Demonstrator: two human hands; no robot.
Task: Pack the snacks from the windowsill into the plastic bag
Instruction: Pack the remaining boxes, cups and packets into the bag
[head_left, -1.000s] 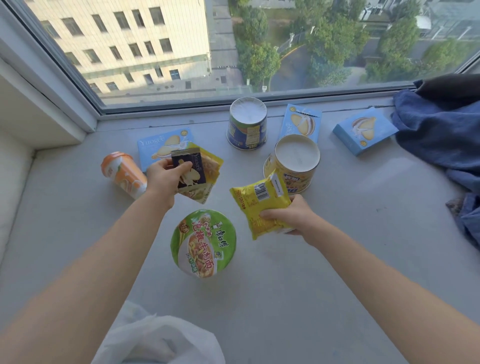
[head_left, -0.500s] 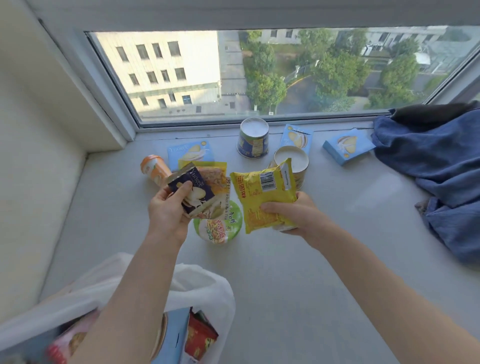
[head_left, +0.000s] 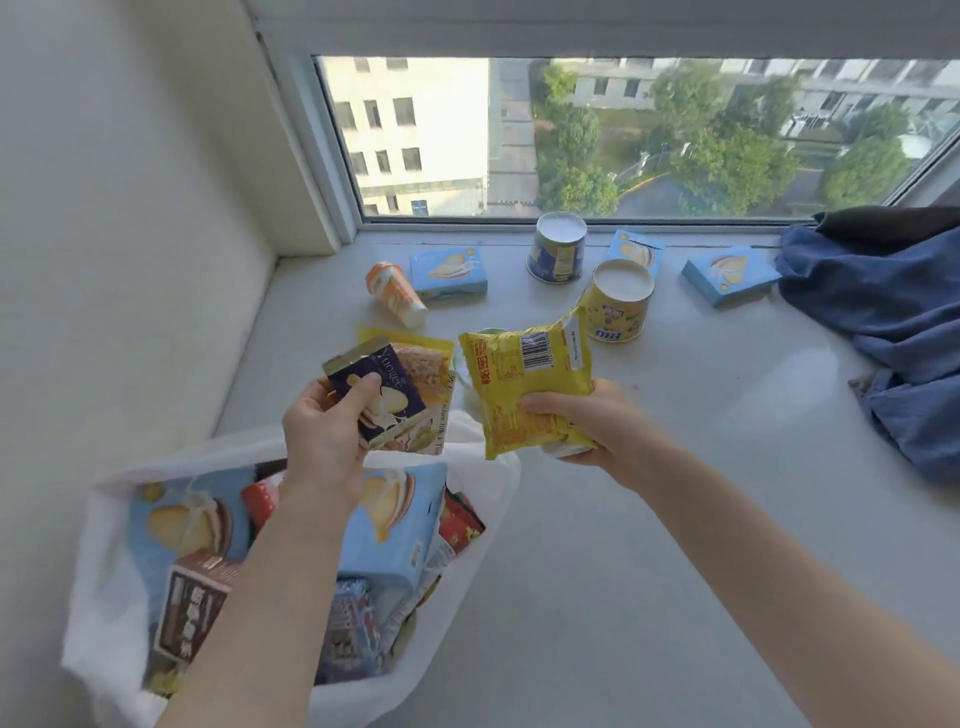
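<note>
My left hand (head_left: 324, 431) grips a small stack of flat snack packets (head_left: 402, 395), a dark blue one on top of yellow ones, just above the far rim of the white plastic bag (head_left: 98, 561). The bag lies open at the lower left, holding several snack boxes and packets. My right hand (head_left: 587, 423) holds a yellow snack packet (head_left: 524, 379) upright, to the right of the bag's opening. On the windowsill (head_left: 649, 519) remain an orange cup (head_left: 395, 293) on its side, three blue boxes (head_left: 449, 273), a blue tub (head_left: 558, 249) and a yellow tub (head_left: 618, 301).
A blue cloth (head_left: 883, 322) is heaped at the right end of the sill. The window frame (head_left: 322, 156) and a white wall (head_left: 130, 208) close off the left side. A green-lidded noodle cup (head_left: 491, 332) is mostly hidden behind the held packets.
Both hands drew back from the sill toward the bag with their packets. The view tilted down, so the open bag and its contents now show.
</note>
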